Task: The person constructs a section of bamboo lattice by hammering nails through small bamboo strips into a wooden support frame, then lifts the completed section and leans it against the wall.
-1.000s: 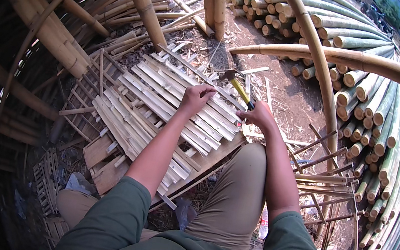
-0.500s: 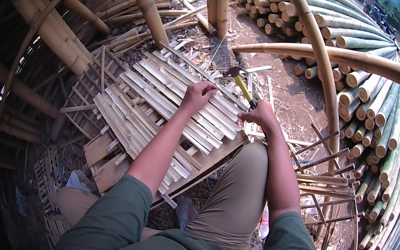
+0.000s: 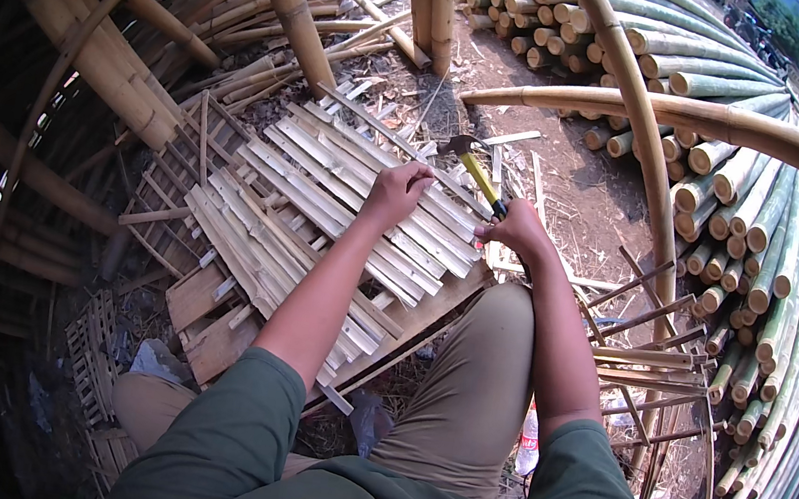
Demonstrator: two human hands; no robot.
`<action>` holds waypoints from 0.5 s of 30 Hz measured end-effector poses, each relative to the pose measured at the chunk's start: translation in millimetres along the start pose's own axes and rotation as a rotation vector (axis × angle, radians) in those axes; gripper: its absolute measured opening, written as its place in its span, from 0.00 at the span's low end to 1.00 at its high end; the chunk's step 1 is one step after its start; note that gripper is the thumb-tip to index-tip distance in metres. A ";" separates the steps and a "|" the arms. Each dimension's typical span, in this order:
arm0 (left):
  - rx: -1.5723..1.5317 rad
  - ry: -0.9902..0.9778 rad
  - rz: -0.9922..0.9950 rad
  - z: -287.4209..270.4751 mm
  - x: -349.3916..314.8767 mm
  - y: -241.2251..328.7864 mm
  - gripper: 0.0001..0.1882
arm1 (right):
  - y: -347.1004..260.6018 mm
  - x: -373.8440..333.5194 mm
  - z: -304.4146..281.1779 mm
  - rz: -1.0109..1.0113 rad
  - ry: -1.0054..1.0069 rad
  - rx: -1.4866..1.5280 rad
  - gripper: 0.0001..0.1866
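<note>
Hammer [image 3: 482, 178], centre frame, is gripped in the right hand [image 3: 521, 228]. Its head has swung slightly left; slat layout is unchanged, so only the tool is repositioned. Left hand [image 3: 395, 193], apart from the right, curls its fingertips over the slats [image 3: 327, 189]; cannot tell whether they pinch anything. A board [image 3: 448, 301] lies beneath. Littered earth [image 3: 586, 209] and stacked poles [image 3: 759, 236] occupy the upper right.

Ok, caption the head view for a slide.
Right hand gripping a hammer, left hand over the bamboo strips, with stacked bamboo poles off to the right.
</note>
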State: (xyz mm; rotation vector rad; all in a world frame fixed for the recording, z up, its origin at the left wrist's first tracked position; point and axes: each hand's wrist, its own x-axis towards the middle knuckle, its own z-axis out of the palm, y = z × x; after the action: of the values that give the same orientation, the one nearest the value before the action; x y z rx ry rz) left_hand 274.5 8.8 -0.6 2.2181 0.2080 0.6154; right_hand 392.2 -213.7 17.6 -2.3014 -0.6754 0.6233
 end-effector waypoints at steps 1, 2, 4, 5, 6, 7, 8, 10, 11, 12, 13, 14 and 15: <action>-0.017 0.022 0.001 1.0 -0.6 0.8 0.07 | 1.4 0.2 -0.3 0.000 0.001 0.000 0.23; -0.034 0.043 0.001 1.5 -0.9 1.4 0.07 | 3.1 0.2 -0.9 -0.002 -0.010 0.019 0.22; -0.048 0.039 -0.014 1.4 -0.7 1.6 0.07 | 4.0 0.4 -1.7 -0.002 -0.021 0.037 0.22; -0.063 0.034 -0.030 1.5 -0.8 1.7 0.07 | 3.5 0.1 -2.2 0.002 -0.010 0.029 0.21; -0.064 0.034 -0.031 1.7 -0.7 1.6 0.07 | 3.2 -0.1 -2.7 0.006 0.000 0.020 0.21; -0.084 0.043 -0.003 1.3 -1.0 -0.1 0.07 | 1.8 -0.6 -2.6 0.007 -0.001 0.021 0.21; -0.104 0.053 0.025 0.7 -1.2 -1.9 0.07 | 0.3 -0.9 -2.6 0.008 -0.005 0.018 0.21; -0.096 0.038 0.045 -0.9 -0.8 -4.5 0.08 | -1.5 -2.2 -3.1 0.011 -0.008 0.016 0.21; -0.088 0.024 0.067 -1.2 -0.4 -5.0 0.08 | -2.0 -2.8 -3.7 0.010 -0.014 0.019 0.21; -0.088 0.023 0.066 -0.9 -0.3 -5.3 0.08 | -2.0 -3.0 -3.9 0.008 -0.020 0.022 0.21; -0.107 0.000 0.026 -0.3 -0.1 -6.3 0.08 | -0.2 -2.0 -3.5 0.008 -0.019 0.022 0.21; -0.125 -0.024 -0.015 0.4 0.1 -7.2 0.07 | 2.4 -0.3 -2.6 0.014 -0.026 0.031 0.21; -0.125 -0.024 -0.014 1.1 0.3 -8.1 0.07 | 4.6 1.0 -2.1 0.019 -0.032 0.040 0.21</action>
State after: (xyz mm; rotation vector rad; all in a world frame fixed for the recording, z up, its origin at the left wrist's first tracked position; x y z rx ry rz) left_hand 275.8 13.5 -7.1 2.1007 0.1684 0.5780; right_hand 395.5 -217.1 15.6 -2.2673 -0.6515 0.6777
